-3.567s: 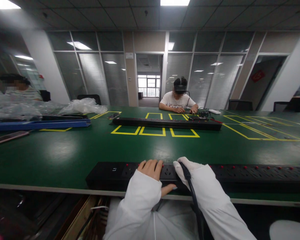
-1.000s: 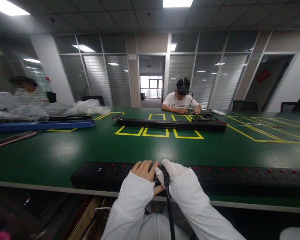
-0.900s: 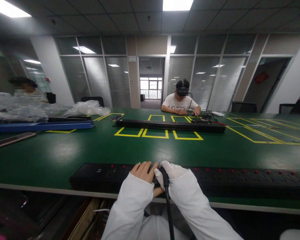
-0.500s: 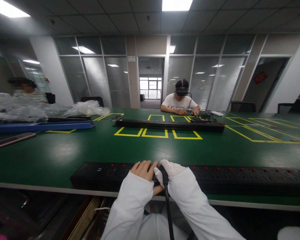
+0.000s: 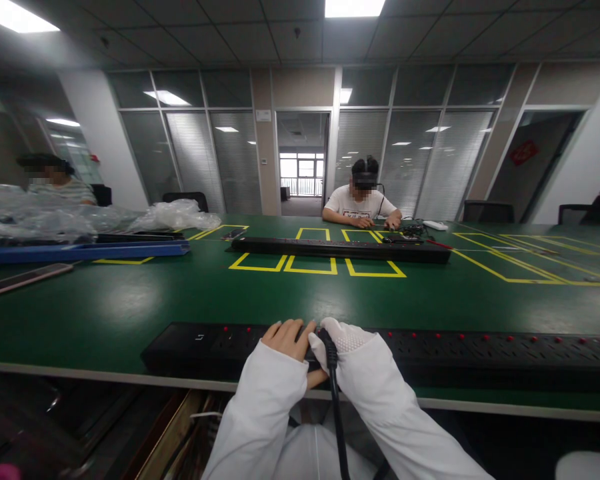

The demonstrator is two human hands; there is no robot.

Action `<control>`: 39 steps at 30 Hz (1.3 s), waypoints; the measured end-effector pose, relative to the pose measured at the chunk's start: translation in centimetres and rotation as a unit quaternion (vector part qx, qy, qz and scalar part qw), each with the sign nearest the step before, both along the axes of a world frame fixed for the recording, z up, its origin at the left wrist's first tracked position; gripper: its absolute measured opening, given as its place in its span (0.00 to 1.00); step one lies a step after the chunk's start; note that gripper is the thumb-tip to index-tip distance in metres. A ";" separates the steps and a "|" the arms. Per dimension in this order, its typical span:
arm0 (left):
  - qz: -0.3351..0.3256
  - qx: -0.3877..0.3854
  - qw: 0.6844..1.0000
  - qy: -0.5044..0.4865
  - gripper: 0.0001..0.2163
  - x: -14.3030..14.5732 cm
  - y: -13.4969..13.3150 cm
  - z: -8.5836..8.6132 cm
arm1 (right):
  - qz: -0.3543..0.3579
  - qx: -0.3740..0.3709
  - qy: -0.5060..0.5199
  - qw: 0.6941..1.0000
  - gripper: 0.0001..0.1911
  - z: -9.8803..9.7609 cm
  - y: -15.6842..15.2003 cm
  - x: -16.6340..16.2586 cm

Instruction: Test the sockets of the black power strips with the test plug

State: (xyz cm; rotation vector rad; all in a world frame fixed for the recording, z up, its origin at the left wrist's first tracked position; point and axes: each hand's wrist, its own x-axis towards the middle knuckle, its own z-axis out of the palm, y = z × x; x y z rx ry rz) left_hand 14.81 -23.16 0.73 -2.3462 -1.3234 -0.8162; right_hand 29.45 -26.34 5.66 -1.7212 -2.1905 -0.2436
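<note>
A long black power strip with a row of red lights or buttons lies along the near edge of the table. My left hand, bare, is wrapped over the strip, fingers on top and thumb down its front side. Close beside it, my right hand wears a white dotted glove and is closed on a black power plug. The plug's head is against the top of the strip, and its prongs are hidden. From the plug a thick black cable runs down toward my lap.
A second black power strip lies across yellow tape marks farther back. At the left are a blue rail, clear plastic wrap and a phone. A co-worker sits opposite, near tangled cables; another person sits far left.
</note>
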 end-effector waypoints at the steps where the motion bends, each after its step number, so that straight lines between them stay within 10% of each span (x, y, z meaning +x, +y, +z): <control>1: 0.001 -0.001 1.000 0.000 0.32 0.0 0.0 0.0 | 0.000 0.000 -0.001 1.000 0.22 0.0 0.0 0.0; 39: 0.010 -0.013 1.000 -0.001 0.32 0.0 -0.1 0.2 | 0.001 0.004 -0.013 1.000 0.20 0.0 0.1 0.1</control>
